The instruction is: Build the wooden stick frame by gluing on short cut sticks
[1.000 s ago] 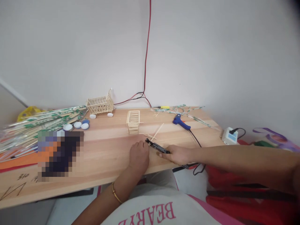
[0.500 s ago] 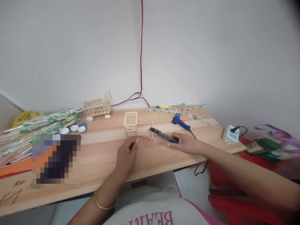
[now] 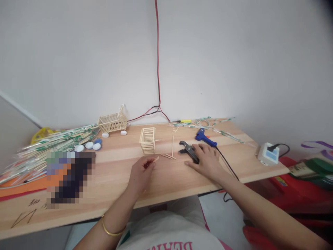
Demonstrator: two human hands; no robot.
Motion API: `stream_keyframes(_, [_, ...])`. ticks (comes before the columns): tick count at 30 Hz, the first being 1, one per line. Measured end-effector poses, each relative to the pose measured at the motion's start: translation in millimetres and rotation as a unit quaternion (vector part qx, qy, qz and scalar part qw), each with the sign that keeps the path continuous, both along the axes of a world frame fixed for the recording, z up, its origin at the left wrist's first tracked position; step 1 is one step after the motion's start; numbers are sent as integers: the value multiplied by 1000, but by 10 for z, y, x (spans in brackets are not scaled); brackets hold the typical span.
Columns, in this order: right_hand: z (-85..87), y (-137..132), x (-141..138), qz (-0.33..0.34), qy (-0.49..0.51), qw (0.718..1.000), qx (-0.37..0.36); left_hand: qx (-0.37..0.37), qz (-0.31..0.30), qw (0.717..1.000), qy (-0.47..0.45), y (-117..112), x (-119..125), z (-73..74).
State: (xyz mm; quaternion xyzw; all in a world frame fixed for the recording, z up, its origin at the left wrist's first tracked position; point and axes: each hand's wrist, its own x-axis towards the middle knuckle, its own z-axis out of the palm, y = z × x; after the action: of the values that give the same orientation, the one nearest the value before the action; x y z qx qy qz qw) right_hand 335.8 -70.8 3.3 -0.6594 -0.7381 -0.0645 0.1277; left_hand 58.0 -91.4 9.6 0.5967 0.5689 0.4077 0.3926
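My left hand [image 3: 142, 173] is closed in a pinch around a short wooden stick [image 3: 156, 158], whose tip pokes out past the fingers. My right hand [image 3: 208, 161] has its fingers spread over the handles of black pliers [image 3: 189, 150], which lie on the table with their jaws apart, pointing left. Beyond the left hand stands a small slatted box frame of wooden sticks [image 3: 148, 141]. Several loose short sticks [image 3: 169, 156] lie between the two hands, and a longer stick [image 3: 172, 146] lies just behind them.
A stick-built cart [image 3: 112, 123] on white wheels stands at the back left, near bottle caps [image 3: 89, 146] and bagged skewers [image 3: 52, 146]. A blue glue gun [image 3: 205, 138] lies behind my right hand, its cord running right. A white power box [image 3: 268, 154] sits at the table's right edge.
The pliers, earlier gripped and lifted in my right hand, now rest on the table, and the right hand's fingers have spread. My left hand keeps its pinch on the stick.
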Motion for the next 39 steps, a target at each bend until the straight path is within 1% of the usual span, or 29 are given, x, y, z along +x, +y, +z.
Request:
stream_keyframes(2, [52,34,-68,62,31,997,34,12,-2,1000,28,25,-3,-6])
stream_keyframes(3, [87,55,-125,96,48,994,33,20,-5,999,40,38,1,-6])
stream_keyframes(5, [152,105,-281,162,73,984,-6,34,-13,998,58,62,17,-4])
stream_keyframes(7, [193,163,-469,193,68,977,-59,37,-22,997,71,79,30,-2])
stream_keyframes(10, [198,254,-710,182,22,976,-115,44,-30,995,81,88,21,-11])
stream_keyframes(12, [184,308,-789,176,5,975,-136,50,-24,994,93,87,-4,-20])
stream_keyframes(14, [178,350,-801,176,9,973,-145,49,-14,993,106,87,-26,-24])
stream_keyframes(17, [203,391,-760,164,22,973,-159,29,-16,993,112,106,-23,-22])
stream_keyframes(20, [239,433,-753,136,34,976,-169,16,-28,994,105,141,22,-29])
stream_keyframes(24, [238,563,-830,98,53,977,-181,16,-41,993,107,164,69,-47])
stream_keyframes(26, [236,652,-860,81,70,977,-186,32,-47,988,142,157,70,-47])
stream_keyframes(27, [242,689,-865,73,83,976,-187,48,-50,982,174,150,66,-45])
stream_keyframes(30, [283,717,-827,55,139,973,-173,83,-42,947,308,130,47,-49])
stream_keyframes(32, [303,634,-775,60,185,967,-167,81,-36,922,377,125,32,-61])
stream_keyframes(33, [301,563,-750,72,230,955,-172,82,-37,915,392,124,25,-66])
stream_keyframes(34, [289,478,-728,88,290,935,-181,89,-40,913,396,124,19,-68])
stream_keyframes(35, [270,386,-714,106,367,904,-192,100,-39,915,389,123,16,-65])
stream_keyframes(37, [217,207,-711,131,507,827,-205,131,-28,930,343,119,25,-39])
stream_keyframes(38, [191,133,-722,139,551,797,-204,143,-23,942,303,114,39,-18])
stream_keyframes(39, [171,74,-738,145,573,781,-202,148,-23,956,252,107,59,6])
